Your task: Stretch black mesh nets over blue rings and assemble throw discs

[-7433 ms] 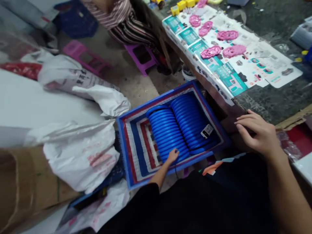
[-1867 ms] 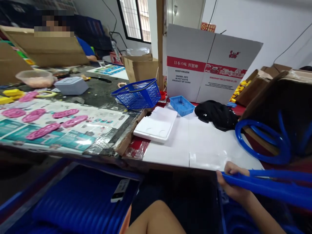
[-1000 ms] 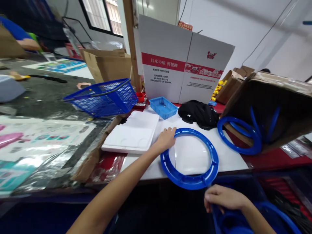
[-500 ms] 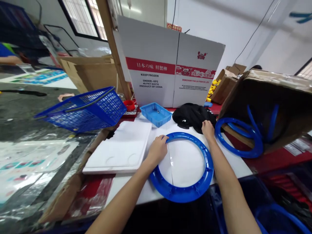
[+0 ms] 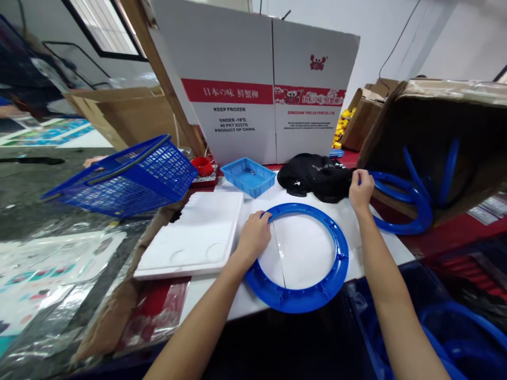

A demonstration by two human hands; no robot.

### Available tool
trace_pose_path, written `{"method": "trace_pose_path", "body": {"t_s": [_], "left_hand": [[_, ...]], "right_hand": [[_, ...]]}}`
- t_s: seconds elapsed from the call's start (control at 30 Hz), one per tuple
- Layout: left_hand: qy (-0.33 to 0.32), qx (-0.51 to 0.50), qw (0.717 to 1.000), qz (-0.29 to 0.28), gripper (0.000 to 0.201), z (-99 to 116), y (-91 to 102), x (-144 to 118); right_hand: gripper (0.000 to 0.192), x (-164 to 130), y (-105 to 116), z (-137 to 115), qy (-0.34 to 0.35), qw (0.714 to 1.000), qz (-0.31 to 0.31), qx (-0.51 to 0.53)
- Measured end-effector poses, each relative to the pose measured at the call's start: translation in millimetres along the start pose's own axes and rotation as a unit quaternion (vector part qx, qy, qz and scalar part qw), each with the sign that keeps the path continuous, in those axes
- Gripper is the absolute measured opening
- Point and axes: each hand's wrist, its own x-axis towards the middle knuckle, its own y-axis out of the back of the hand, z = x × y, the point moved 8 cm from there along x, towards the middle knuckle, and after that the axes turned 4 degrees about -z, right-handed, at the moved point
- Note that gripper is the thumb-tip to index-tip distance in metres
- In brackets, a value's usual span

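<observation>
A blue plastic ring (image 5: 303, 301) lies flat on the white work surface, its ribbed side up. My left hand (image 5: 255, 232) is closed on its upper left rim, thumb and fingers around the edge. To the right, a second blue ring (image 5: 422, 214) leans out of the mouth of a cardboard box (image 5: 431, 113). My right hand (image 5: 361, 191) is at this ring's left edge with bent fingers and covers that part of the rim. Black cloth (image 5: 312, 177) lies just left of my right hand.
A light blue tray (image 5: 249, 182) holds small metal bits. White foam (image 5: 198, 227) lies left, beside a blue basket (image 5: 130, 174). An upright printed carton (image 5: 237, 53) stands behind. More blue rings sit in a blue crate (image 5: 364, 306) at lower right.
My right hand has moved right, from beside the black cloth to the left edge of the ring at the box. My left hand stays on the ring on the table. The view has tilted down slightly.
</observation>
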Motion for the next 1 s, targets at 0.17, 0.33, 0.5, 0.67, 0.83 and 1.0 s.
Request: {"method": "trace_pose_path", "body": {"t_s": [0.17, 0.33, 0.5, 0.67, 0.83, 1.0], "left_hand": [[-0.006, -0.011, 1.000, -0.003, 0.038, -0.8, -0.9, -3.9], [0.003, 0.006, 1.000, -0.027, 0.042, -0.8, 0.9, 2.9], [-0.052, -0.114, 0.992, -0.016, 0.039, 48.1, 17.1, 49.0], [-0.065, -0.350, 0.934, -0.034, 0.038, 113.5, -3.4, 110.6], [-0.046, -0.386, 0.921, 0.015, 0.065, 149.9, -40.3, 149.0], [-0.019, -0.430, 0.903, 0.009, 0.026, 156.1, -60.1, 168.8]], "right_hand": [[0.036, 2.8, 8.9, 3.8, -0.009, 1.000, 0.009, -0.021], [0.028, -5.2, -22.0, 18.0, -0.044, 0.984, -0.168, 0.031], [0.030, -8.8, -33.4, 22.1, -0.051, 0.980, -0.187, 0.053], [0.039, -1.4, -24.1, 25.8, -0.085, 0.982, -0.131, 0.103], [0.042, -9.0, -35.1, 20.4, -0.084, 0.957, -0.198, 0.193], [0.044, -22.1, -53.1, 15.7, -0.087, 0.928, -0.271, 0.238]]}}
